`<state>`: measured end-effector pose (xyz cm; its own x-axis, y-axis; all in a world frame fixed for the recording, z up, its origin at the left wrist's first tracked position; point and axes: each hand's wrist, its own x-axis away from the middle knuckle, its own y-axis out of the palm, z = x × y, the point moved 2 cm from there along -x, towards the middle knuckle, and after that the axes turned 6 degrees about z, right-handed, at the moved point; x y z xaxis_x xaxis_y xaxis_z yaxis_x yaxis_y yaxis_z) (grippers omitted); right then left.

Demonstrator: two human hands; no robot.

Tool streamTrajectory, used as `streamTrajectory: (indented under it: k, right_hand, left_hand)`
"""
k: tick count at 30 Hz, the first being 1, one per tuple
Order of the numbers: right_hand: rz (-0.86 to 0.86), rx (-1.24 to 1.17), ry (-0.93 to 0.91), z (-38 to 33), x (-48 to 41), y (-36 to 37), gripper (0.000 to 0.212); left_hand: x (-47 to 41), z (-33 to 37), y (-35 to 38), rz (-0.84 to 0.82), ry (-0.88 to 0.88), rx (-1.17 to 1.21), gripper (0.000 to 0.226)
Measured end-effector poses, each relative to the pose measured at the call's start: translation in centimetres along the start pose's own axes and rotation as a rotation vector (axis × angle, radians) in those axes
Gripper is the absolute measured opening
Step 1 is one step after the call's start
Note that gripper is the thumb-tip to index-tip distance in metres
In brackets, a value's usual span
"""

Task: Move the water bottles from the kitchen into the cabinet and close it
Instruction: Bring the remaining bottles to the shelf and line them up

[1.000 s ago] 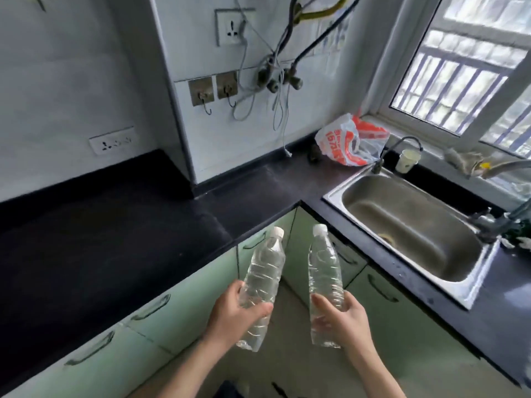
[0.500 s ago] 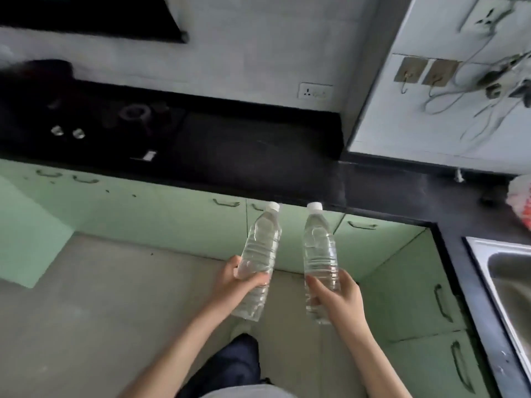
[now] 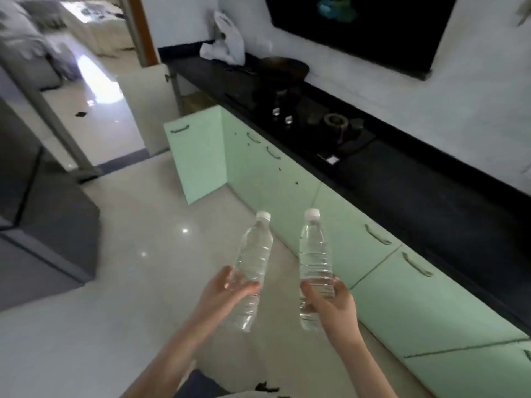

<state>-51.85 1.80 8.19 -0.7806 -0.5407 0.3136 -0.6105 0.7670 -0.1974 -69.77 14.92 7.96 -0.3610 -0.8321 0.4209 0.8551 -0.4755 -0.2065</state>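
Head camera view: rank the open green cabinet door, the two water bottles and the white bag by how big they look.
1. Open cabinet door.
2. Left bottle and right bottle, about alike.
3. White bag, though it's farther away.

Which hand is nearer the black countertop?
Right. The right hand, holding a bottle, is beside the green cabinet fronts under the countertop; the left hand, with the other bottle, is farther out over the floor.
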Motion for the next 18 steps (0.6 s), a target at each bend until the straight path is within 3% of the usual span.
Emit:
streamTrajectory:
  k: [10,16,18]
  right_hand:
    - [-0.427,0.114,-0.037,-5.0,0.8,33.9,0.023]
    - [-0.575,0.154,-0.045,-9.3,-1.6,45.8,0.028]
    - [-0.592,0.189,-0.056,-9.7,-3.5,48.9,0.030]
  left_hand:
    - [-8.9,-5.0,-29.8,0.434,-0.109,0.101,0.070]
    - [-14.1,-5.1,-39.0,0.545,-0.132,0.197,0.036]
    - [-16.6,-5.3,-40.4,0.549,-0.154,0.240,0.045]
